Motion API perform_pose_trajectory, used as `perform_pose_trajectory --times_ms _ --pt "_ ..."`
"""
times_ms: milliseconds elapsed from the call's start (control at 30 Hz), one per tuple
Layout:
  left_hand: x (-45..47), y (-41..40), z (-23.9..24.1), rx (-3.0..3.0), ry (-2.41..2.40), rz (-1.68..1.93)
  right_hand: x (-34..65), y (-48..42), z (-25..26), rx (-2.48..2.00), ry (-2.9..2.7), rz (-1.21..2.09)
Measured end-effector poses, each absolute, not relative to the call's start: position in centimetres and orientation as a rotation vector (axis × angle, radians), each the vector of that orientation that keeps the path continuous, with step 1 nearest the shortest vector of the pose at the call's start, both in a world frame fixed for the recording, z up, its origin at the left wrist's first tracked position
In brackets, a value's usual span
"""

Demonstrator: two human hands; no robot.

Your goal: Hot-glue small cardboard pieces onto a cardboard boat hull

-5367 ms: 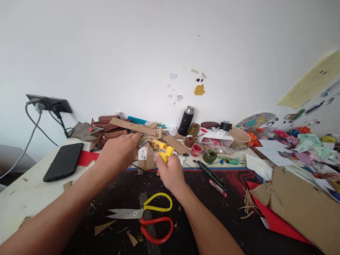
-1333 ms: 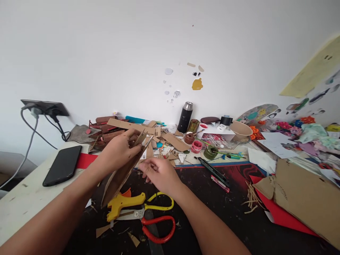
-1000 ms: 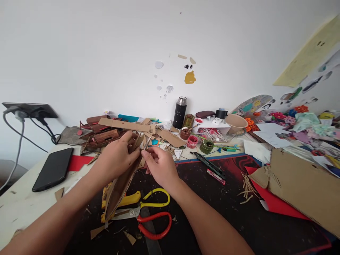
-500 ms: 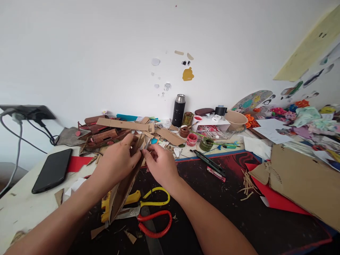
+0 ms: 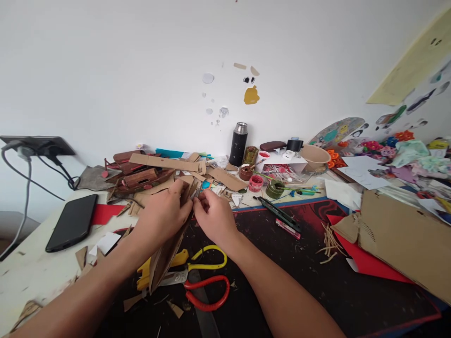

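As the left hand holds bent cardboard, right hand pinching its far end, scissors nearby

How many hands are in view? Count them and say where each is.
2: the left hand grips a cardboard piece; the right hand is just right of it, near the piece's upper end.

A: Site type?
B: Craft desk against a white wall; home or studio, cannot tell.
A: Evidence?
B: Red paint jar, green paint jar, scissors, cardboard offcuts; smartphone, black vacuum flask.
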State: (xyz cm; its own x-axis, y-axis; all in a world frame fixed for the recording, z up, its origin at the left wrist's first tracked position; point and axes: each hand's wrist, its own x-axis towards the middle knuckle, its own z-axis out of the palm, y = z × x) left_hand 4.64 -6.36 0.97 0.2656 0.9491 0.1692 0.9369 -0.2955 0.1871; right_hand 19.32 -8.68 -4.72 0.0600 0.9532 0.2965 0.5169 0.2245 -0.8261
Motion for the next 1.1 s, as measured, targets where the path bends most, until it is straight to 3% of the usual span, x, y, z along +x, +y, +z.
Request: perform_pose_trajectory --times_ms 400,933,1100 --pt "4.45 -6.24 0.82 2.502 1.835 0.417 19.18 -8.76 -5.08 -1.328 -1.575 0.697" --pt "4.37 -5.99 0.17 2.495 1.732 0.756 19.23 -8.58 -5.03 -1.374 -1.470 0.859" --pt "4.47 -6.17 0.44 2.490 1.779 0.667 19.32 -8.58 -4.83 -1.412 -1.470 0.807"
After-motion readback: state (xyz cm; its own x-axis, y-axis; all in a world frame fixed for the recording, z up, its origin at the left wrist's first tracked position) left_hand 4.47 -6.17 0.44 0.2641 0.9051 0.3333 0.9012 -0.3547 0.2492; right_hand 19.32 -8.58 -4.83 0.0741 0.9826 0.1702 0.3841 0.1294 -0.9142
